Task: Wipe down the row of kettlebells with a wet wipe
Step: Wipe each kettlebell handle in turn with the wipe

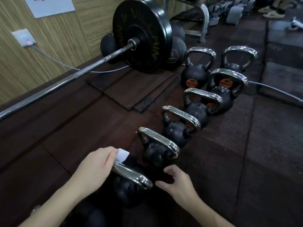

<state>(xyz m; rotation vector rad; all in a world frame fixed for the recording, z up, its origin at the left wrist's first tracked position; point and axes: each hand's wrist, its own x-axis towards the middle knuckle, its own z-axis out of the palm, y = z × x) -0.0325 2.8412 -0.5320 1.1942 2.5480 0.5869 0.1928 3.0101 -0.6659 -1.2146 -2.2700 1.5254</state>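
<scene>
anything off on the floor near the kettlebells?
Yes. The rubber floor tile left of the kettlebell row, by the barbell plate, sits askew, its frayed corner lifted from the neighbouring tiles. Kettlebells stand upright.

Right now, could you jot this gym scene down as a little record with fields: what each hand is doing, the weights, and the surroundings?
left hand: pinches a white wet wipe against the chrome handle of the nearest black kettlebell
right hand: empty, fingers curled beside that kettlebell's body
row: black kettlebells with chrome handles run diagonally away; the next kettlebell looks damp
floor: dark rubber floor tiles
nearby: loaded steel barbell with black plates, along a wood-effect wall
</scene>
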